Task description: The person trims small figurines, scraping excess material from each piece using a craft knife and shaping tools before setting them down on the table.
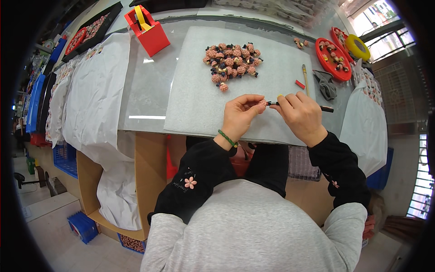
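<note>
My left hand [244, 114] pinches a small pink bumpy figure [263, 103] between thumb and fingers. In my right hand [301, 113] is a slim black pen [326, 109], its tip end meeting the dark part of the figure. Both hands are over the near side of a white foam sheet [190, 97]. Beyond them lies a heap of similar pink bumpy figures [233, 61] with dark and cream parts. A thin brush with a wooden handle [305, 78] and a small red piece [300, 84] rest to the right of the heap.
A red tape dispenser [153, 38] with yellow tape stands at the far left. Far right are a red round tray [333, 59] of figures, a yellow tape roll [357, 47] and a grey cloth-like item [325, 85]. White sheeting [96, 86] drapes over the left side; below stands a cardboard box [151, 174].
</note>
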Tool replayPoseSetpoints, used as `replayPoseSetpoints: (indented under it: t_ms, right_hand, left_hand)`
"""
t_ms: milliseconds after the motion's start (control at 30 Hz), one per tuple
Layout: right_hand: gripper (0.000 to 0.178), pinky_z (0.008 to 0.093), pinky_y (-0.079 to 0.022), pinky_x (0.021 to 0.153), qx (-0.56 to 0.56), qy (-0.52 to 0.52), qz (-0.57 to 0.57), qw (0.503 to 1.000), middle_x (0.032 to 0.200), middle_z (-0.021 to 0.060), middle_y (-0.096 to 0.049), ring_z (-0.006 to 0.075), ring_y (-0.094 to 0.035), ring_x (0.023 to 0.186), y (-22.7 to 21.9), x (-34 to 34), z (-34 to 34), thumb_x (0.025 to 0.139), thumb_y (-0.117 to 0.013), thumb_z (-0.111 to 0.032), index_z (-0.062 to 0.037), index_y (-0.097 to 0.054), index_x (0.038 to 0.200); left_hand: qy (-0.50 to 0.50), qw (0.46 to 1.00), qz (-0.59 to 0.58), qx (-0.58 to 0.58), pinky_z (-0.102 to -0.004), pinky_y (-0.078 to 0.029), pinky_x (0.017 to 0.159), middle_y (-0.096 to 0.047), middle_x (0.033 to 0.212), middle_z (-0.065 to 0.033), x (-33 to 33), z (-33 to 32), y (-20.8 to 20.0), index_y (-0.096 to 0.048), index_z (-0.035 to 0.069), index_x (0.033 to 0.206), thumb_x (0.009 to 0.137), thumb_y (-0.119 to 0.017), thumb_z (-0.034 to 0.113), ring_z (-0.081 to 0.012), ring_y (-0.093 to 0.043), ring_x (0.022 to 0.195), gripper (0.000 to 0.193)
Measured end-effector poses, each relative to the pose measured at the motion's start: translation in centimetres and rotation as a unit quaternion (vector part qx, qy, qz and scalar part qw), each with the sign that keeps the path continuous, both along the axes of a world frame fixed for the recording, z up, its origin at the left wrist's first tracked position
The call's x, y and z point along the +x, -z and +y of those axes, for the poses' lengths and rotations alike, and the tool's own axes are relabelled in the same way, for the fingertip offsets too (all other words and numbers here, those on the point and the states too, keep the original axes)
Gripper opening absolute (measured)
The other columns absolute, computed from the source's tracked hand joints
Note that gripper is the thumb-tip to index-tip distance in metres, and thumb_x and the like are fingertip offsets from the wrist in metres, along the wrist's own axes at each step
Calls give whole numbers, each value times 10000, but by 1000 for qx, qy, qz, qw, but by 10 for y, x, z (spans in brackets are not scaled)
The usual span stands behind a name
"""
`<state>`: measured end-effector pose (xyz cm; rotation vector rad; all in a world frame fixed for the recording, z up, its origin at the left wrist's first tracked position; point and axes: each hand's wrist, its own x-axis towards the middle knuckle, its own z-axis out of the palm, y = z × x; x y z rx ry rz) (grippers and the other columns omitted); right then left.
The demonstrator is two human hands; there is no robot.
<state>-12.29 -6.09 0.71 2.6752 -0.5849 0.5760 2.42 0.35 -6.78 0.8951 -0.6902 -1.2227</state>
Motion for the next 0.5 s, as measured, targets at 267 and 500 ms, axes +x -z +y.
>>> replayPoseSetpoints:
  t_ms: [267, 500]
  right_hand:
    - [225, 256, -382, 462, -7, -20, 9, 1000, 588, -2, -457, 138, -462, 536, -3, 1, 0, 621, -694, -212, -72, -556, 729]
    - [223, 256, -383, 462, -6, -17, -2, 1000, 590, -2, -457, 138, -463, 537, -1, 0, 1, 622, -694, -216, -74, -553, 720]
  left_hand:
    - [1, 1000, 3, 6, -197, -473, 662, -622, 816, -76, 0, 0, 0, -580, -50, 960, 759, -603, 0, -93, -580, 722, 208]
    - [-5, 1000, -4, 7, -193, -468, 646, -618, 793, -68, 0, 0, -1, -581, -50, 962, 761, -603, 4, -88, -574, 703, 210]
